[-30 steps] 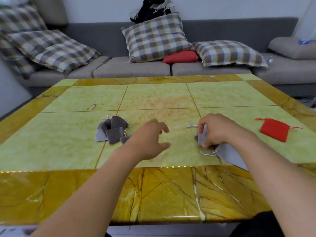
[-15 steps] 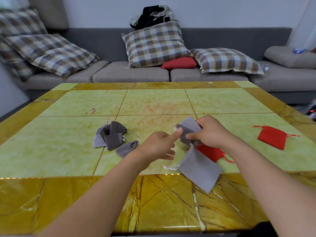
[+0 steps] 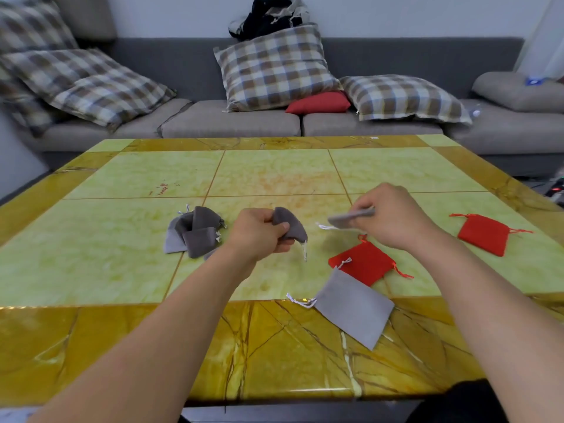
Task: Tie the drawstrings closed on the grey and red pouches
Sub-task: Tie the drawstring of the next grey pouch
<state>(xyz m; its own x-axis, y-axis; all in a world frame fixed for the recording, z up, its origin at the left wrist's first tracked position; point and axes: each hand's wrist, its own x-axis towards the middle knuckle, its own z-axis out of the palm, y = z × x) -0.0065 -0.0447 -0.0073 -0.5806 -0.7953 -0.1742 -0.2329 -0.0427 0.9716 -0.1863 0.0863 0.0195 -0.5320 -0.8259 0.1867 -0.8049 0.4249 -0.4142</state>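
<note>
My left hand (image 3: 261, 236) grips a dark grey pouch (image 3: 291, 225) above the table, its white string dangling below. My right hand (image 3: 393, 216) pinches a second grey pouch (image 3: 351, 217), seen edge-on and blurred, with a white string trailing left. Between my arms a light grey pouch (image 3: 354, 309) lies flat at the table's near border, white drawstring at its mouth. A red pouch (image 3: 361, 262) lies just beyond it, partly under it. Another red pouch (image 3: 483, 233) lies to the right. A pile of several grey pouches (image 3: 195, 232) sits left of my left hand.
The green and yellow marble table (image 3: 122, 270) fills the foreground. Behind it runs a grey sofa (image 3: 232, 123) with plaid cushions (image 3: 274, 68), a red cushion (image 3: 319, 102) and a heap of dark clothes (image 3: 268, 16).
My hands have pulled apart: the left now holds a dark grey pouch of its own, and the right has lifted its grey pouch up and to the right. The red pouch beneath is uncovered.
</note>
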